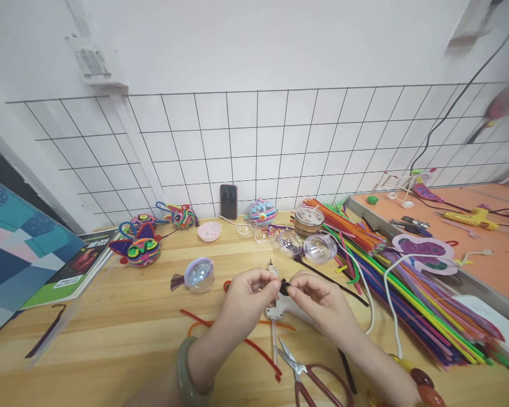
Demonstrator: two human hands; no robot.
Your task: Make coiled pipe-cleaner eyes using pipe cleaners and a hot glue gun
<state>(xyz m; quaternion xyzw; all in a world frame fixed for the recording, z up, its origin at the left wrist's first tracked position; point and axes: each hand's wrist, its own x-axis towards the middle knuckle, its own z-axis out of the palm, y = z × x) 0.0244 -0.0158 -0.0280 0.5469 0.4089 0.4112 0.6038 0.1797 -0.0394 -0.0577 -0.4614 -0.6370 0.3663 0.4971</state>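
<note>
My left hand (254, 291) and my right hand (320, 299) meet over the middle of the table, both pinching a small curled black pipe cleaner (284, 287) between thumbs and fingers. A white glue gun (275, 312) lies beneath them, partly covered, its nozzle pointing to the back and a glue stick out of its rear. Nearer me rest open scissors (297, 368) with dark red handles. A red pipe cleaner (261, 351) and an orange one (195, 325) lie below my left hand. Left of it is a clear plastic ball (200, 276) with a dark tassel.
Colourful finished ornaments (142, 251) sit at back left. A phone (228, 202) leans against the wall grid, near a pink bowl (209, 231) and clear plastic half-shells (320, 249). Bundled pipe cleaners (415, 305) and a white cable (367, 288) lie right, beside a yellow glue gun (470, 218).
</note>
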